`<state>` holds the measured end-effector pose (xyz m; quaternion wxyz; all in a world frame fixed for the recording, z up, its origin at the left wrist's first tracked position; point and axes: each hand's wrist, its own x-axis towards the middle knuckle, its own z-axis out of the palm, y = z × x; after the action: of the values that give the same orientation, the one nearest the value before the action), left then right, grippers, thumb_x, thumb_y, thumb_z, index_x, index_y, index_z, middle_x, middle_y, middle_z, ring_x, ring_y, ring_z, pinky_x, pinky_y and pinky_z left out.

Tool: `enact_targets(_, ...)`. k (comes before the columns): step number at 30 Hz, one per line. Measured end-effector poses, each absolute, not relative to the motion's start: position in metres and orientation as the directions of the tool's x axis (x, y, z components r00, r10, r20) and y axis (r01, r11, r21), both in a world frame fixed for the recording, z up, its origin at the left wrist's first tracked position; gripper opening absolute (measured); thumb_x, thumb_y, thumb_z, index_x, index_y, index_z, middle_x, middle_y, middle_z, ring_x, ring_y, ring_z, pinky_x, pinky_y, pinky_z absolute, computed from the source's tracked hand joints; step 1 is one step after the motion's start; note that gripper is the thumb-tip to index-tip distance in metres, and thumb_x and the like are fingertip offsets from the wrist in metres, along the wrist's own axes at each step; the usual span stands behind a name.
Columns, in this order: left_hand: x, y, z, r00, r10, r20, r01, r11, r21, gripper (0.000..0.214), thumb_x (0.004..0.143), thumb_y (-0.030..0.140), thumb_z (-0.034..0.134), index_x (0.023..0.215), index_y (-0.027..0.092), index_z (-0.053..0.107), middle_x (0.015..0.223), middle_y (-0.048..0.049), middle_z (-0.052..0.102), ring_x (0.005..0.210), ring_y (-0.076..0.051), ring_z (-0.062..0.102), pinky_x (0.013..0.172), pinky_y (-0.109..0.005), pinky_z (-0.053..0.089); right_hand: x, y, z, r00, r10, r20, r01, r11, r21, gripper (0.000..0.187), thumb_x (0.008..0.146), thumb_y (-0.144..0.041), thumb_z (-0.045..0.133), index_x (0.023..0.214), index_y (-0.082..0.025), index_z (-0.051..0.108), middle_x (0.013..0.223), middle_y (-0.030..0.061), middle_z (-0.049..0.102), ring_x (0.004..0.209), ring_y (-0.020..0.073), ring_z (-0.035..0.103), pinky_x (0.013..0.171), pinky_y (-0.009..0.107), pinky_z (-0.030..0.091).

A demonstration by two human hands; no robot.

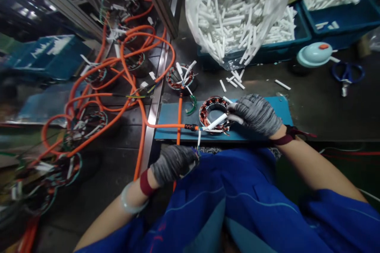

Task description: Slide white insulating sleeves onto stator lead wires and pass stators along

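A copper-wound motor stator (204, 114) lies on a blue mat (169, 110) in front of me. My right hand (255, 114), in a grey striped glove, closes its fingers at the stator's right rim; they partly hide its leads. A white sleeve (218, 121) slants across the stator's front, close to the end of an orange cable (166, 125). My left hand (175, 164), gloved the same way, is closed just below the mat's front edge. Thin wires (198, 148) from the cable end run into its fingertips, past a short white sleeve (199, 137).
Another stator (179, 77) with white sleeves stands behind left; a green lacing piece (192, 104) lies nearby. Orange cables (123, 67) tangle over more stators at left. A plastic bag (234, 16) of white tubes, loose tubes (236, 79), a light-blue bottle (314, 54) and blue scissors (346, 75) lie behind.
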<state>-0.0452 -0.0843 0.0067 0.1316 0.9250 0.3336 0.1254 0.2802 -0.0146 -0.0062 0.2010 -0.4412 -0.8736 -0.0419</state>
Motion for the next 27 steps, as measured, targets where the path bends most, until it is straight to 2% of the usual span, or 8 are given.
enact_targets(3, -0.016, -0.073, 0.012, 0.853, 0.397, 0.339, 0.223, -0.864, 0.451, 0.035, 0.101, 0.017, 0.050, 0.133, 0.028, 0.061, 0.120, -0.0039, 0.076, 0.116, -0.020, 0.070, 0.099, -0.036, 0.060, 0.282, -0.010, -0.004, -0.589, 0.713, 0.381, 0.761, 0.648, -0.036, 0.041, 0.106, -0.049, 0.047, 0.118, -0.021, 0.074, 0.090, 0.0086, 0.074, 0.081, 0.0239, 0.059, 0.072, 0.036, 0.036)
enact_targets(5, 0.005, -0.054, 0.014, 0.702, 0.489, 0.517, 0.280, -0.858, 0.432, 0.048, 0.101, 0.021, 0.055, 0.148, 0.023, 0.046, 0.138, -0.0124, 0.066, 0.135, -0.024, 0.060, 0.110, -0.043, 0.055, 0.282, -0.007, -0.003, -0.607, 0.707, 0.362, 0.756, 0.655, -0.013, 0.035, 0.107, -0.040, 0.046, 0.118, -0.023, 0.074, 0.092, 0.0085, 0.074, 0.084, 0.0239, 0.059, 0.075, 0.037, 0.037)
enact_targets(8, 0.035, -0.026, 0.009, 0.470, 0.706, 0.530, 0.593, -0.697, 0.403, 0.055, 0.095, 0.046, 0.068, 0.141, 0.018, 0.056, 0.127, -0.0155, 0.071, 0.122, -0.030, 0.067, 0.105, -0.047, 0.055, 0.280, -0.007, 0.001, -0.609, 0.713, 0.346, 0.766, 0.642, 0.025, 0.033, 0.106, -0.032, 0.044, 0.113, -0.022, 0.074, 0.089, 0.0084, 0.073, 0.083, 0.0229, 0.058, 0.077, 0.038, 0.037)
enact_targets(12, 0.054, -0.008, 0.008, 0.533, 0.758, 0.377, 0.690, -0.647, 0.326, 0.044, 0.097, 0.054, 0.063, 0.120, 0.019, 0.073, 0.104, -0.0105, 0.077, 0.103, -0.027, 0.072, 0.101, -0.045, 0.052, 0.282, -0.008, 0.004, -0.601, 0.718, 0.351, 0.767, 0.641, 0.003, 0.043, 0.107, -0.038, 0.039, 0.095, -0.018, 0.076, 0.079, 0.0088, 0.070, 0.077, 0.0224, 0.056, 0.073, 0.037, 0.036)
enact_targets(18, 0.036, -0.015, 0.024, 0.568, 0.754, 0.331, 0.769, -0.629, 0.114, 0.036, 0.101, 0.050, 0.056, 0.107, 0.022, 0.077, 0.097, -0.0081, 0.078, 0.097, -0.027, 0.072, 0.097, -0.047, 0.052, 0.282, -0.004, 0.000, -0.477, 0.856, 0.201, 0.522, 0.459, -0.719, 0.050, 0.102, -0.057, 0.047, 0.084, -0.018, 0.072, 0.076, 0.0040, 0.067, 0.073, 0.0191, 0.057, 0.071, 0.033, 0.043)
enact_targets(20, 0.032, -0.016, 0.016, 0.545, 0.769, 0.334, 0.778, -0.613, 0.141, 0.038, 0.104, 0.047, 0.051, 0.108, 0.020, 0.077, 0.097, -0.0083, 0.079, 0.096, -0.026, 0.072, 0.095, -0.043, 0.053, 0.279, -0.006, 0.000, -0.484, 0.865, 0.132, 0.411, 0.359, -0.838, 0.050, 0.102, -0.059, 0.046, 0.093, -0.018, 0.073, 0.079, 0.0024, 0.070, 0.073, 0.0181, 0.059, 0.069, 0.032, 0.045)
enact_targets(23, 0.031, -0.013, -0.001, 0.512, 0.798, 0.319, 0.769, -0.591, 0.243, 0.040, 0.107, 0.041, 0.043, 0.116, 0.019, 0.075, 0.104, -0.0096, 0.079, 0.099, -0.026, 0.073, 0.093, -0.041, 0.056, 0.278, -0.006, 0.003, -0.487, 0.861, 0.145, 0.489, 0.406, -0.772, 0.057, 0.103, -0.063, 0.041, 0.098, -0.016, 0.074, 0.082, 0.0054, 0.071, 0.075, 0.0194, 0.060, 0.073, 0.034, 0.047)
enact_targets(27, 0.031, -0.008, -0.013, 0.521, 0.814, 0.256, 0.759, -0.579, 0.296, 0.037, 0.106, 0.036, 0.043, 0.120, 0.022, 0.074, 0.108, -0.0101, 0.078, 0.105, -0.029, 0.073, 0.095, -0.045, 0.057, 0.289, 0.009, 0.007, -0.593, 0.766, 0.249, 0.602, 0.626, -0.495, 0.068, 0.093, -0.078, 0.046, 0.094, -0.016, 0.075, 0.085, 0.0110, 0.070, 0.083, 0.0256, 0.061, 0.080, 0.040, 0.045)
